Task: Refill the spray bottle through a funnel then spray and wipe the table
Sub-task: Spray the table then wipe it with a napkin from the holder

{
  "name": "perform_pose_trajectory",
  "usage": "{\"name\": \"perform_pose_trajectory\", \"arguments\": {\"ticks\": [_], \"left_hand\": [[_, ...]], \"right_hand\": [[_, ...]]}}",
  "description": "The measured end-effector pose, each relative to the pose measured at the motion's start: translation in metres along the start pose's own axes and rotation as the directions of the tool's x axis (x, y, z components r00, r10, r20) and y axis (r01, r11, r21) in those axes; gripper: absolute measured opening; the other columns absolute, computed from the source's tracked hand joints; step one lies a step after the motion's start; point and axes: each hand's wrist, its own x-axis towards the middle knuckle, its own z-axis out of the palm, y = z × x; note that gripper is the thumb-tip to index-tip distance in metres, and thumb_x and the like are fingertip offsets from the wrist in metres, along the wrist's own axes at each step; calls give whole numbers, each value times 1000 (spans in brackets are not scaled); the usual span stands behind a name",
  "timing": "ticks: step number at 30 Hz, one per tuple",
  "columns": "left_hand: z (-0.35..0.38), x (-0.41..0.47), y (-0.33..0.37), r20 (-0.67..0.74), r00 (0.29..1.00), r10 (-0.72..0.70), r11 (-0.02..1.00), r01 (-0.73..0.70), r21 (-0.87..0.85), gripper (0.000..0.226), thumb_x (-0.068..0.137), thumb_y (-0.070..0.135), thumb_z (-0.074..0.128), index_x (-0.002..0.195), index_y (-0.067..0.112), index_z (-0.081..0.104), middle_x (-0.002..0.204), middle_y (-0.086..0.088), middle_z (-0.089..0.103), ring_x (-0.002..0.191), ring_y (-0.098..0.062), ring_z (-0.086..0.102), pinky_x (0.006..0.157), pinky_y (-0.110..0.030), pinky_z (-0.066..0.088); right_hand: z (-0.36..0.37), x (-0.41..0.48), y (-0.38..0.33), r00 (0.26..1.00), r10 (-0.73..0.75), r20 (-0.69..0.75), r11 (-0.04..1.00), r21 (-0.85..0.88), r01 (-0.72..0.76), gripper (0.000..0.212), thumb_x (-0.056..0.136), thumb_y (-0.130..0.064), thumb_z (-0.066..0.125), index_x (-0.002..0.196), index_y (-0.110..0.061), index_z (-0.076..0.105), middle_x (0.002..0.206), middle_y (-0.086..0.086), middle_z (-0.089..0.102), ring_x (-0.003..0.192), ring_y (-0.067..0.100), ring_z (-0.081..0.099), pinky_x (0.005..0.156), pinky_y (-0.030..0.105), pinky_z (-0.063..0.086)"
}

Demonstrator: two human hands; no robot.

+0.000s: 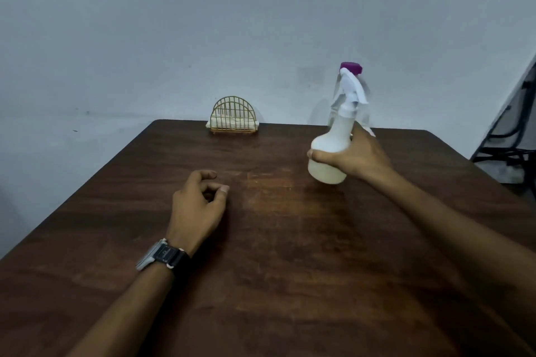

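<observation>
Head view shows our right hand (359, 156) wrapped round the belly of the spray bottle (330, 151), toward the far right corner of the table (290, 269). We cannot tell whether its base touches the wood. Its long axis stands near upright, trigger head uppermost. Our left hand (197, 206) rests mid-table, fingers loosely curled and holding nothing, well apart to the bottle's left. We judge the right hand better placed for spraying.
</observation>
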Motion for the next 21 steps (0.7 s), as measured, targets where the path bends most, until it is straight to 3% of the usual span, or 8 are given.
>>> {"name": "perform_pose_trajectory", "arguments": {"ticks": [5, 8, 16, 19, 21], "left_hand": [[1, 11, -13, -27, 995, -95, 985, 90, -148, 23, 94, 25, 74, 115, 27, 64, 90, 21, 79, 94, 8, 69, 82, -17, 50], [3, 16, -14, -46, 993, -113, 977, 103, -185, 20, 93, 23, 74, 109, 29, 65, 88, 22, 79, 89, 12, 69, 79, -16, 50], [7, 20, -20, -38, 994, -101, 974, 91, -205, 16, 93, 26, 74, 105, 31, 65, 86, 25, 78, 85, 13, 69, 71, -7, 48], [7, 19, -20, -36, 995, -94, 974, 84, -209, 17, 93, 25, 74, 105, 31, 65, 86, 26, 77, 85, 14, 69, 69, -4, 48], [7, 19, -19, -36, 995, -93, 971, 83, -222, 18, 92, 23, 75, 105, 31, 66, 85, 25, 77, 84, 15, 68, 69, 1, 46]], "right_hand": [[55, 90, -6, 999, 11, -31, 1000, -14, -11, 83, 54, -71, 83, 119, -30, 51, 114, -6, 65, 109, 25, 64, 79, 37, 52], [78, 130, -6, 995, 80, -67, 997, 24, -78, 98, 55, -70, 84, 134, -23, 50, 128, 2, 66, 116, 28, 64, 75, 34, 45], [116, 167, 7, 988, 145, -50, 989, -21, -147, 104, 61, -71, 82, 139, -15, 44, 133, 10, 60, 122, 33, 59, 74, 36, 43], [119, 160, 2, 978, 207, -14, 976, -62, -207, 119, 67, -76, 78, 152, -11, 26, 148, 17, 43, 136, 39, 46, 91, 44, 45], [128, 140, -9, 967, 218, -130, 972, -65, -228, 122, 69, -78, 73, 154, -10, 17, 153, 18, 29, 142, 42, 32, 109, 54, 37]]}}
